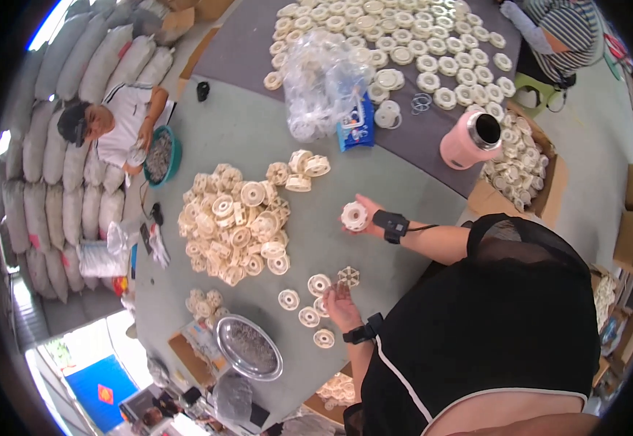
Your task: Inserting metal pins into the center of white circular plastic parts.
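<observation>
R hand (pixel 372 212): fingers gripping 1 white scalloped plastic disc (pixel 354 216). L hand (pixel 344 312): at cream round plastic wheels (pixel 319 284), grip unclear. Prob. midway: similar discs (pixel 448 66) laid out, lg. wheel heap (pixel 236 227) left.

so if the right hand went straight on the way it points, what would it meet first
The right hand would probably meet the heap of cream wheels first, though depth is hard to judge.
</observation>
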### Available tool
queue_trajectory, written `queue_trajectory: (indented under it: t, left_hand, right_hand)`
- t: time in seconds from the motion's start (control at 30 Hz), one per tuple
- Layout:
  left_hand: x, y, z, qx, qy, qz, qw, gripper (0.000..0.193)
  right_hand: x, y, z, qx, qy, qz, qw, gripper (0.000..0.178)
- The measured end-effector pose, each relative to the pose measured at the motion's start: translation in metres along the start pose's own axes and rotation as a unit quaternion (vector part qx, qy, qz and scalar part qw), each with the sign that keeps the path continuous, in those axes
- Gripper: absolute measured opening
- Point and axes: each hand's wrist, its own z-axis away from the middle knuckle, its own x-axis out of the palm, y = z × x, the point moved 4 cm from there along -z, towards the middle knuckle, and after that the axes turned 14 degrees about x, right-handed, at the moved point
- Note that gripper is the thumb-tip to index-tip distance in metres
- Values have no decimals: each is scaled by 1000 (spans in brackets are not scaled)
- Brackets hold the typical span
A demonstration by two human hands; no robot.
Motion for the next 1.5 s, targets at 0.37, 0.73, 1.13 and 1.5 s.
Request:
queue_trajectory:
  t: [0.37,0.73,1.13,1.5]
  left_hand:
    - [-41,-38,22,-114,104,-217,964,26]
    - [-27,-33,-9,78,-17,-531,843,17]
    - [-82,-4,20,49,10,-351,935,18]
    - [-201,106,-9,14,223,-72,972,13]
  right_hand:
    - [1,-3,-5,-106,234,301,919,41]
    - [33,-42,19,-457,327,642,522,40]
    - [129,-96,-49,-390,428,720,383,79]
    - [121,-54,-60,-327,360,732,478,49]
